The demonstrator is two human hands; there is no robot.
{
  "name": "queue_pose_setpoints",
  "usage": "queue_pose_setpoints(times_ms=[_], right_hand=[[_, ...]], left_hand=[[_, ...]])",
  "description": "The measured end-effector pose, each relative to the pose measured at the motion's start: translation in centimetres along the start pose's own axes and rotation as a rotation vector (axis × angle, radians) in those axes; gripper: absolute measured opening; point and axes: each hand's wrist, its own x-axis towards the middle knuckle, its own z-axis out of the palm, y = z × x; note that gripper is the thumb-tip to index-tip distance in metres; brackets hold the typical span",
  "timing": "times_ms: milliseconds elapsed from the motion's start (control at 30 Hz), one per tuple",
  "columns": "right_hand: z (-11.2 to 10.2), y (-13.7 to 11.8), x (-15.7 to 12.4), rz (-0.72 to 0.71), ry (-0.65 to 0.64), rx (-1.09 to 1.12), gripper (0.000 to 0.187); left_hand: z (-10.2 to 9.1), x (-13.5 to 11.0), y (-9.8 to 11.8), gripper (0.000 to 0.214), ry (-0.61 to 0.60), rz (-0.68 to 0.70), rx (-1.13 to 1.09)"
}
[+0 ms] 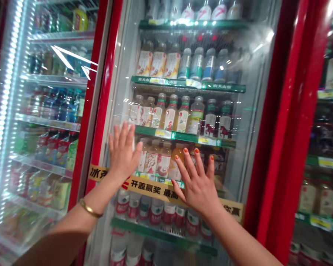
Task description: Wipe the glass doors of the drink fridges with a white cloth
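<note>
A person faces a tall drinks cooler and holds both arms up toward its glass door (242,111), which stands directly ahead inside a red frame (104,92). The left hand (124,149) is raised at the left part of the door, palm toward the glass, fingers extended and thumb apart, gripping nothing. A gold bangle (91,209) circles the left wrist. The right hand (198,183) is lower and nearer the middle of the door, fingers fanned out and likewise free of any object; its nails are painted orange. Whether either palm actually presses on the glass is hard to tell from this angle.

A tan banner (152,190) with dark Chinese characters runs across the door, sloping down to the right; the right hand and forearm cover part of it. Behind the glass, bottles stand upright in rows on shelves edged with green strips (162,133). Above the hands, one row has orange-and-white labelled bottles (158,62) beside ones with teal or blue labels. The next row down holds pale-labelled bottles (171,114), with dark bottles (210,123) toward its right end. Below the banner are containers with red-and-white labels (156,212).

A second cooler (51,79), lit by a bright light strip (4,122), stands to the left, and more shelved drinks (318,195) show at the right edge, somewhat blurred.
</note>
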Motion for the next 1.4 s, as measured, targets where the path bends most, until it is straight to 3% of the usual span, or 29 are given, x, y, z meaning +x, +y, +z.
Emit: queue_pose_setpoints(times_ms=[100, 133, 200, 267, 333, 367, 433, 500, 600, 667, 733, 800, 867, 967, 1000, 1067, 1133, 1200, 1267, 1333, 1400], right_hand=[[-0.2, 0.5, 0.0, 0.022, 0.010, 0.000, 0.081], [-0.5, 0.9, 0.0, 0.016, -0.001, 0.003, 0.081], [-1.0, 2.4, 0.0, 0.003, -0.039, 0.002, 0.083], [-1.5, 4.1, 0.1, 0.016, -0.073, -0.013, 0.088], [-1.7, 5.5, 0.2, 0.044, -0.094, -0.033, 0.094], [-1.6, 6.0, 0.2, 0.061, -0.100, -0.042, 0.095], [-1.3, 6.5, 0.1, 0.110, -0.088, -0.063, 0.094], [-0.9, 6.4, -0.1, 0.187, -0.049, -0.087, 0.091], [-0.3, 6.0, -0.4, 0.246, -0.018, -0.115, 0.083], [-0.1, 6.0, -0.5, 0.233, -0.018, -0.128, 0.080], [-0.1, 6.1, -0.3, 0.222, -0.011, -0.140, 0.079], [-0.2, 6.2, 0.0, 0.222, -0.012, -0.139, 0.080], [-0.4, 6.1, 0.2, 0.233, -0.033, -0.122, 0.081], [-0.5, 5.4, -0.9, 0.286, -0.077, -0.087, 0.081], [-0.4, 4.9, -2.0, 0.300, -0.087, -0.077, 0.080], [-0.4, 3.6, -4.9, 0.299, -0.098, -0.061, 0.078], [-0.5, 2.3, -8.6, 0.280, -0.090, -0.047, 0.079], [-0.7, 1.3, -12.0, 0.283, -0.066, -0.040, 0.081], [-0.7, 0.7, -14.3, 0.294, -0.040, -0.035, 0.082], [-0.5, 0.3, -15.3, 0.302, -0.015, -0.026, 0.083], [-0.4, -0.1, -15.5, 0.327, 0.011, -0.009, 0.085]], left_hand=[[0.9, -1.9, 5.8, 0.078, -0.088, 0.307, -0.023], [0.9, -3.2, 6.6, 0.080, -0.127, 0.429, -0.026], [0.4, -5.6, 5.9, 0.080, -0.183, 0.610, -0.028], [-0.4, -6.2, 3.1, 0.077, -0.190, 0.620, -0.014], [-0.7, -4.5, 0.8, 0.075, -0.156, 0.437, 0.013], [-0.6, -3.2, 0.5, 0.075, -0.128, 0.324, 0.016], [0.3, -0.5, 2.4, 0.079, -0.087, 0.203, -0.005], [1.5, 0.7, 6.2, 0.081, -0.099, 0.319, -0.045], [2.5, -0.9, 10.6, 0.079, -0.181, 0.677, -0.096], [2.1, -2.4, 10.2, 0.072, -0.219, 0.850, -0.119], [1.1, -2.7, 7.5, 0.067, -0.229, 0.925, -0.128], [0.2, -1.2, 4.5, 0.069, -0.208, 0.865, -0.128], [0.1, 1.2, 3.6, 0.074, -0.170, 0.708, -0.136], [1.9, 2.1, 7.2, 0.077, -0.137, 0.425, -0.158], [2.5, 0.9, 9.0, 0.076, -0.155, 0.385, -0.163], [3.0, -3.5, 11.7, 0.074, -0.235, 0.468, -0.174], [2.2, -9.1, 11.8, 0.075, -0.321, 0.625, -0.184], [0.8, -13.8, 8.9, 0.072, -0.340, 0.658, -0.158], [-0.5, -15.8, 4.3, 0.074, -0.291, 0.520, -0.114], [-1.4, -14.9, 0.6, 0.074, -0.181, 0.135, -0.049], [-1.6, -12.9, -0.1, 0.074, -0.106, -0.193, -0.021]])
